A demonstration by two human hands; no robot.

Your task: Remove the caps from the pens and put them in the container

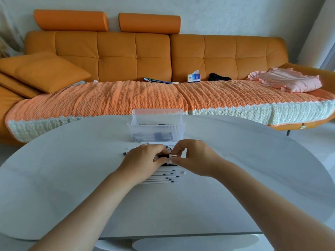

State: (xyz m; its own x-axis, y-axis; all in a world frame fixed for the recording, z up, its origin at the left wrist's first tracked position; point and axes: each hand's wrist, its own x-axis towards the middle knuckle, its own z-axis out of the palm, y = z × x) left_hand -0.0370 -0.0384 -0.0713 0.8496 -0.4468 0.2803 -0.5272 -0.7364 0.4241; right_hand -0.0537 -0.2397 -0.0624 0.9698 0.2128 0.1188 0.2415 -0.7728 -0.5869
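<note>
Forearms: yours both reach in from the near edge of the tabletop [72,178] and converge at its middle, wrists low.
Loose pens [163,176]: a row lies flat under and just nearer than your hands. Risk: a sharp tug could drop your left wrist onto them and send them rolling.
Small white piece [184,172]: lies alone at the right end of that row. It is too small to tell what it is, and an elbow sweep would knock it off.
Left hand [145,156]: palm down, fingers curled round the barrel of one pen [165,156].
Right hand [192,156]: thumb and fingertips pinch that pen's right end, likely its cap [173,156]; the other fingers arch above.
Risk at the grip: if the cap lets go suddenly, your hands may fly apart and the cap could spring from so slight a pinch.
Container [156,113]: clear plastic, just beyond your hands, with dark items already in the bottom. Risk: it looks light, so a careless drop against its wall may push it back.
Sofa [126,57]: orange, well beyond the tabletop.
</note>
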